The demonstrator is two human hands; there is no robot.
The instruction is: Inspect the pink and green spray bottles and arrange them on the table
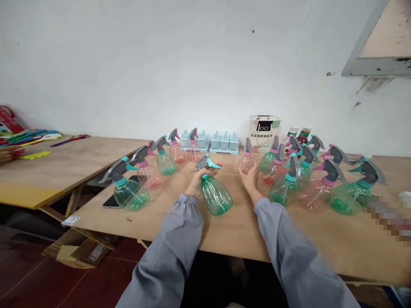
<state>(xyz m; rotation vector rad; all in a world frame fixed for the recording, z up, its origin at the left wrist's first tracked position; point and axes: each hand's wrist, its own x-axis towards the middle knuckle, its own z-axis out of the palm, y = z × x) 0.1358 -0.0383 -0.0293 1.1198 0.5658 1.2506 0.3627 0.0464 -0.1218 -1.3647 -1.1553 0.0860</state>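
Note:
My left hand (197,183) is closed around the neck of a green spray bottle (216,196), whose grey and turquoise trigger head tips away and whose base leans toward me above the table. Further back, my right hand (249,174) has its fingers on a pink spray bottle (245,162) with a grey and pink head, standing upright among others. Right of that hand, several green and pink spray bottles (284,188) stand close together. On the left, another green spray bottle (131,196) heads a slanting row of pink and green ones.
Light blue popsicle molds (224,143) and a paper bag (265,134) stand by the wall. A dark phone (112,202) lies behind the left green bottle. A second table (80,158) on the left carries colourful strips, with another person's hand (9,155) at its edge.

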